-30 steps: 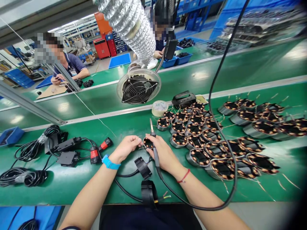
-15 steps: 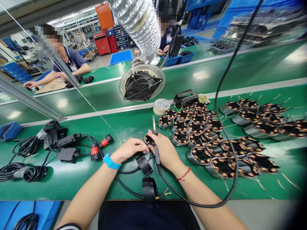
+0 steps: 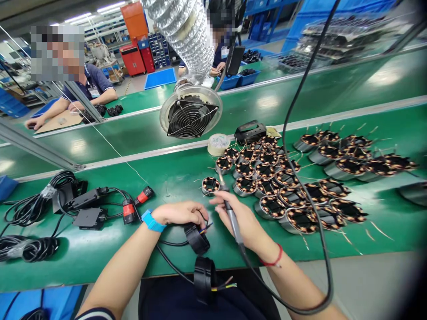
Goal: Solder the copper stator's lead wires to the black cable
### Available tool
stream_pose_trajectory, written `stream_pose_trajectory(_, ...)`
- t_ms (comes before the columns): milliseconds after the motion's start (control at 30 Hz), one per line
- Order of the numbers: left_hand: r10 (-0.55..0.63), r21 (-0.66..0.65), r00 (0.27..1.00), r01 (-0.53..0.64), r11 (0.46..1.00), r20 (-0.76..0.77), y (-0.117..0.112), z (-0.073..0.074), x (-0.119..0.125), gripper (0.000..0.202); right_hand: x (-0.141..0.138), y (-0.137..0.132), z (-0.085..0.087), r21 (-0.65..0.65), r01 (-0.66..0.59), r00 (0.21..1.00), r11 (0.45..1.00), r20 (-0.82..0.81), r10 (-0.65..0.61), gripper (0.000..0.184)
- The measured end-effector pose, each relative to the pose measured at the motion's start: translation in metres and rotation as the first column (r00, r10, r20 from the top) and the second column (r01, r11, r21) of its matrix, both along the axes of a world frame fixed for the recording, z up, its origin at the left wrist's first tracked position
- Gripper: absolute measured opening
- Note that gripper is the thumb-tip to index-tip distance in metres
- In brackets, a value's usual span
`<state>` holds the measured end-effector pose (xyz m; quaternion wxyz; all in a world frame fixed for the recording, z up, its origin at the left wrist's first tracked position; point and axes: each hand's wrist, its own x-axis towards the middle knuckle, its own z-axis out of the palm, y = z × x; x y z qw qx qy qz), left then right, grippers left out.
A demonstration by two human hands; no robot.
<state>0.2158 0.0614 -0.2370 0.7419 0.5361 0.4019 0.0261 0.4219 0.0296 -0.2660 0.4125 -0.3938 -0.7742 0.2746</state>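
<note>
Right hand (image 3: 240, 218) holds one soldering iron (image 3: 230, 211); left hand (image 3: 182, 212) touches one cable (image 3: 196, 238).

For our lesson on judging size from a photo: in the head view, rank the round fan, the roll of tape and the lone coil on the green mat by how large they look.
1. Round fan, clearly largest.
2. Roll of tape.
3. Lone coil.
The tape and the coil look close in size, and the coil lies nearer the camera, so their order is unsure.
</note>
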Motion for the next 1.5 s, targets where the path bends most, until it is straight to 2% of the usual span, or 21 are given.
stream_pose_trajectory(167,0.074,-0.008,0.993,-0.074,0.997,0.087,-0.006,-0.001,-0.01,0.029,-0.011,-0.017,-0.005,-0.148,-0.15,0.988,0.978,-0.062,0.142,0.038)
stream_pose_trajectory(300,0.08,-0.01,0.992,-0.079,0.997,0.097,-0.007,-0.004,-0.011,0.033,-0.015,-0.018,0.004,-0.253,-0.242,0.963,0.937,-0.18,0.2,0.039)
stream_pose_trajectory(367,0.062,0.024,0.994,-0.065,0.998,0.089,-0.007,-0.004,-0.011,0.032,-0.013,-0.017,0.011,-0.257,-0.258,0.96,0.931,-0.173,0.218,0.038)
stream_pose_trajectory(467,0.033,0.069,0.997,-0.038,0.997,0.073,-0.007,-0.001,-0.011,0.026,-0.011,-0.017,0.019,-0.211,-0.234,0.972,0.949,-0.073,0.224,0.04)
stream_pose_trajectory(633,0.046,0.116,0.998,-0.05,0.992,0.036,-0.007,0.0,-0.013,0.006,-0.017,-0.018,0.019,0.016,-0.121,0.987,0.993,0.106,0.119,0.037)
stream_pose_trajectory(767,0.134,0.147,0.991,-0.136,0.98,0.021,-0.006,-0.003,-0.017,0.008,-0.027,-0.018,0.012,0.097,-0.021,0.996,0.995,0.093,0.012,0.033)
stream_pose_trajectory(967,0.219,0.175,0.976,-0.217,0.96,0.013,-0.004,-0.004,-0.026,0.011,-0.038,-0.019,-0.006,-0.047,0.098,0.993,0.994,-0.056,-0.1,0.041)
stream_pose_trajectory(1133,0.194,0.153,0.98,-0.197,0.968,0.034,-0.007,-0.002,-0.027,0.018,-0.042,-0.018,-0.012,-0.185,0.052,0.981,0.981,-0.172,-0.084,0.041)
stream_pose_trajectory(1267,0.166,0.136,0.984,-0.174,0.975,0.069,-0.01,0.002,-0.028,0.039,-0.043,-0.018,-0.01,-0.261,0.006,0.956,0.965,-0.283,-0.082,0.038)
stream_pose_trajectory(1400,0.186,0.201,0.969,-0.217,0.955,0.162,-0.009,0.003,-0.033,0.055,-0.044,-0.019,-0.009,-0.309,-0.021,0.918,0.951,-0.382,-0.104,0.04)
stream_pose_trajectory(1500,0.096,0.28,0.978,-0.147,0.949,0.187,-0.008,0.003,-0.036,0.055,-0.045,-0.019,-0.01,-0.313,0.006,0.894,0.95,-0.424,-0.145,0.042)
